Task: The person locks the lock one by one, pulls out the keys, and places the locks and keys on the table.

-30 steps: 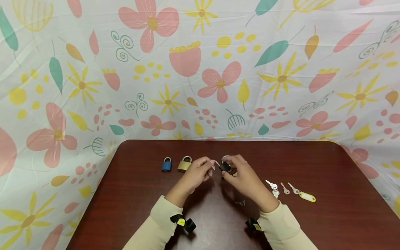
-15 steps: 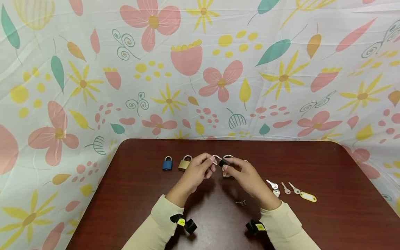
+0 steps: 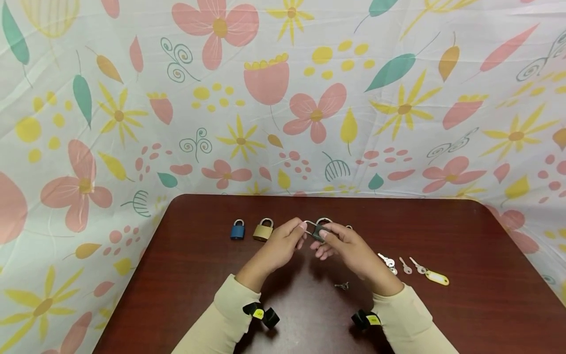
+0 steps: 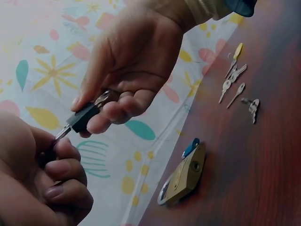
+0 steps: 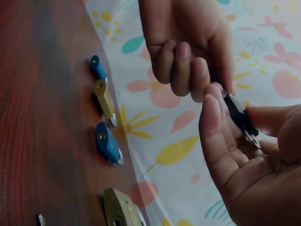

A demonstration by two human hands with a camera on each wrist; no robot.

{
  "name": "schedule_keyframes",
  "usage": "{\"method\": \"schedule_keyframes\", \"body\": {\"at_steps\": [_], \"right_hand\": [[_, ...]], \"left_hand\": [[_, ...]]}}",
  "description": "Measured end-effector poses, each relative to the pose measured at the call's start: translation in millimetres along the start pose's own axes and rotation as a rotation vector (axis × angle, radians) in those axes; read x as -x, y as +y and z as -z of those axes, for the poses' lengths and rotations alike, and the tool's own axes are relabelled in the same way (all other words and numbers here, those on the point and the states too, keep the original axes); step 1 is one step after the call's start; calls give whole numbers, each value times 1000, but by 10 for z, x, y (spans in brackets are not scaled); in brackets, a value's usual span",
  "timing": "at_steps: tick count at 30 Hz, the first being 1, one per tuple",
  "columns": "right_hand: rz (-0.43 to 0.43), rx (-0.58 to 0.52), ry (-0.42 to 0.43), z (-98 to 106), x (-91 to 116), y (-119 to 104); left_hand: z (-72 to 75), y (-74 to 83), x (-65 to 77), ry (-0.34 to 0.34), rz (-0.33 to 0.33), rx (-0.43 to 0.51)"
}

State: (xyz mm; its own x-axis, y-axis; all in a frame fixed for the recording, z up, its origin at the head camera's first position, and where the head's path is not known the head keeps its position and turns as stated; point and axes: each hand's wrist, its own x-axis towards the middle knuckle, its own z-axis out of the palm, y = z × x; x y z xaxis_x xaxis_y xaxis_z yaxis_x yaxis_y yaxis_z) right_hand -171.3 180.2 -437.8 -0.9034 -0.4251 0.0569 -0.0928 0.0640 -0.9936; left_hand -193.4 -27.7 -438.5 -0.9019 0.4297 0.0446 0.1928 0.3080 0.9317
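Observation:
Both hands hold a small black padlock (image 3: 319,232) above the table. My right hand (image 3: 349,247) grips its dark body between thumb and fingers, the other fingers spread underneath. My left hand (image 3: 282,242) pinches the far end of its metal shackle (image 3: 311,224), which points left. In the left wrist view a metal key (image 4: 103,98) juts from the body's opposite end, beside the right fingers. The right wrist view shows this key (image 5: 252,138) under the right thumb. The shackle's tip is hidden in the left fingers.
A blue padlock (image 3: 237,229) and a brass padlock (image 3: 263,231) stand at the back left. Behind the right hand another padlock's shackle (image 3: 324,221) shows. A small key (image 3: 342,285) lies in front; several keys (image 3: 406,266) and a yellow key tag (image 3: 437,278) lie right.
The black padlock has turned, so its broad face and looped shackle now show. My right fingers have shifted round the body and spread beneath it. My left hand keeps pinching the shackle.

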Motion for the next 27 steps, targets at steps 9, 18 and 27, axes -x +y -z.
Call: {"method": "schedule_keyframes", "body": {"at_steps": [9,18,27], "right_hand": [[24,-13,24,-22,14,-41],[35,-24,62,-98,9,-35],[49,1,79,-111,17,-52]], "left_hand": [[-67,30,4,26,-26,-56],[-119,11,-6,49,0,-74],[-72,20,0,39,-7,111]]}}
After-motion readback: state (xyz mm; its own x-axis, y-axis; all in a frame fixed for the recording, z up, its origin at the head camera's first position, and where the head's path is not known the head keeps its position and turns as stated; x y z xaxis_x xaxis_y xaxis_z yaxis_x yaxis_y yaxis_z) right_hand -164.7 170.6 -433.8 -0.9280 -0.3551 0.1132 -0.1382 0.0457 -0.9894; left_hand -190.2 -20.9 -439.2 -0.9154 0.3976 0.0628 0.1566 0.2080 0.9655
